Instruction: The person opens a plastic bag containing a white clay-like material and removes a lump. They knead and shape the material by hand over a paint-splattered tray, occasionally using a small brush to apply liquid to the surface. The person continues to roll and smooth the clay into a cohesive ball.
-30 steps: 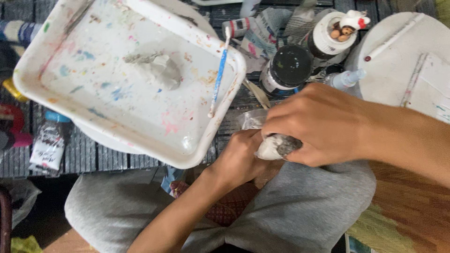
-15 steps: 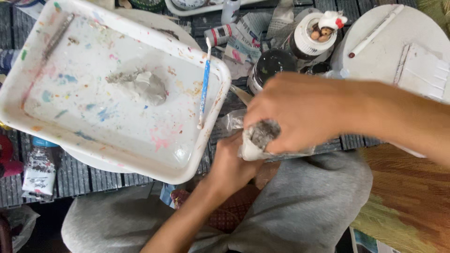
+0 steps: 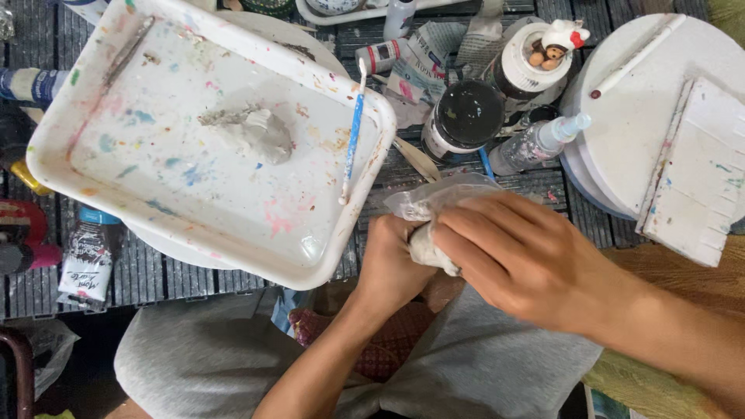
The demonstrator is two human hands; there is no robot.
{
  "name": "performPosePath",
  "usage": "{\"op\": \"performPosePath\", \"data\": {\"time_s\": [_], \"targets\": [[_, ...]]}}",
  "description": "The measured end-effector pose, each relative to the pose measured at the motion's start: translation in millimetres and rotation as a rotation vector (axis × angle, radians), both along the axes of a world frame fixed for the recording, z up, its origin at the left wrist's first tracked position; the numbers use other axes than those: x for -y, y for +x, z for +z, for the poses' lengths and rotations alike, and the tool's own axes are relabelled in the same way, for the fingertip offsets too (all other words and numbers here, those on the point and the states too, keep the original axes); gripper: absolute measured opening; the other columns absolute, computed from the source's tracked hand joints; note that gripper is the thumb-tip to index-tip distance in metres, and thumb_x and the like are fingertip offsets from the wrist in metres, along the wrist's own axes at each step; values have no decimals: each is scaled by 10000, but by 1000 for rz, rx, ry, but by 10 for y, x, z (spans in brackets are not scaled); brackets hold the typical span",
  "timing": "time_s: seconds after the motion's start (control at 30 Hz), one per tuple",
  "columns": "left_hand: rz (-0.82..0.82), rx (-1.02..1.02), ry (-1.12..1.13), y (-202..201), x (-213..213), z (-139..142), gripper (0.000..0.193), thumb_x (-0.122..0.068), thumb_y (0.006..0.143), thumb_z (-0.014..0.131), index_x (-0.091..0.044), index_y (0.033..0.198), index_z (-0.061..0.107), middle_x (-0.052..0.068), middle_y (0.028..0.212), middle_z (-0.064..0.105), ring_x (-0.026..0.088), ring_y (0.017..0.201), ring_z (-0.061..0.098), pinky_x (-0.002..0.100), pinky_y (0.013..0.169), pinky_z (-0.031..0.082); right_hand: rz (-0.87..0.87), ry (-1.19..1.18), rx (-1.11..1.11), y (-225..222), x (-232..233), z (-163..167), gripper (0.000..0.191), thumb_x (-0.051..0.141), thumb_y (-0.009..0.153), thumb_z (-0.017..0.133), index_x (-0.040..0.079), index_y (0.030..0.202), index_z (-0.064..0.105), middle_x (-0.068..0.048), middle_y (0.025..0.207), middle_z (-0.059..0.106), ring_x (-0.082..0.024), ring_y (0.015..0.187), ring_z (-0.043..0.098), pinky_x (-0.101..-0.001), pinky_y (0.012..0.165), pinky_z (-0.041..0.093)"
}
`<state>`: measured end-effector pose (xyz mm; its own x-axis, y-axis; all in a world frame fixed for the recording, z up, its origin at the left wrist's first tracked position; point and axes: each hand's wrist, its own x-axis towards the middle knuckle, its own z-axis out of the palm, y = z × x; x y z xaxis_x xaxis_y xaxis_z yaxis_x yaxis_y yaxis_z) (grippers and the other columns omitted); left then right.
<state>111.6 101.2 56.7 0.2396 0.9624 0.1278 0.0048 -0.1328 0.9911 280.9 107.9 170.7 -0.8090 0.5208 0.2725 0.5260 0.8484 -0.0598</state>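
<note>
We look down from a head-worn camera at two bare hands working over a lap in grey cloth. Low in the centre, our left hand (image 3: pixel 392 268) is clenched around the lower part of a lump of pale grey clay (image 3: pixel 428 247) that sits partly inside a clear plastic bag (image 3: pixel 442 194). Our right hand (image 3: pixel 528 260) comes in from four o'clock and lies over the lump, its fingers (image 3: pixel 466 233) pressed on the clay in a grasping grip. The clay is between the two hands, touching both, and the bag's loose top pokes out toward twelve o'clock.

At ten o'clock from the hands is a white rectangular tray (image 3: pixel 85 93), speckled with dried paint, resting on the slatted bench (image 3: pixel 155 271). A second, smaller mound of grey clay (image 3: pixel 260 133) lies near the tray's middle. A blue-handled brush (image 3: pixel 353 132) leans across the tray's right rim.

At twelve o'clock from the hands stands a black-lidded jar (image 3: pixel 468 115), with a clear squeeze bottle (image 3: pixel 539 143) just beside it and a white bottle with a small figure on top (image 3: pixel 535 62) behind. At two o'clock is a round white board (image 3: pixel 621 140) carrying a white slatted piece (image 3: pixel 698 178). Paint tubes (image 3: pixel 85 260) lie at the left edge.
</note>
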Motion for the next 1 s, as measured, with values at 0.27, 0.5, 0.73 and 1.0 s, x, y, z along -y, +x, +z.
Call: {"op": "performPosePath", "data": {"time_s": [0.27,0.5,0.73,1.0], "targets": [[-33,128,-115,20,-37,44,304,-24,826,784,-10,1127,744,71,980,800,56,894,684,263,792,583,-134,169,-175,24,270,-199,312,13,775,779,-97,1058,706,-208,1111,694,-363,1022,705,-482,913,591],[-40,170,-129,50,-79,137,448,-8,832,779,-35,1274,715,116,1174,789,91,1034,719,256,915,589,-147,183,-227,29,268,-272,288,-21,733,772,-94,1005,714,-220,1059,711,-372,1005,708,-501,905,600],[-50,175,-167,48,-92,203,438,-13,823,782,-41,1256,726,127,1209,773,126,1064,733,267,941,578,-144,196,-249,44,278,-309,280,-8,732,797,-82,986,704,-227,1035,721,-366,1018,717,-510,908,608],[-38,168,-185,77,-128,136,420,-2,821,772,-49,1237,738,117,1160,794,111,1028,733,260,926,573,-169,182,-232,93,322,-349,341,-17,691,770,-107,1010,696,-241,1025,724,-386,1014,699,-527,893,594]]}}
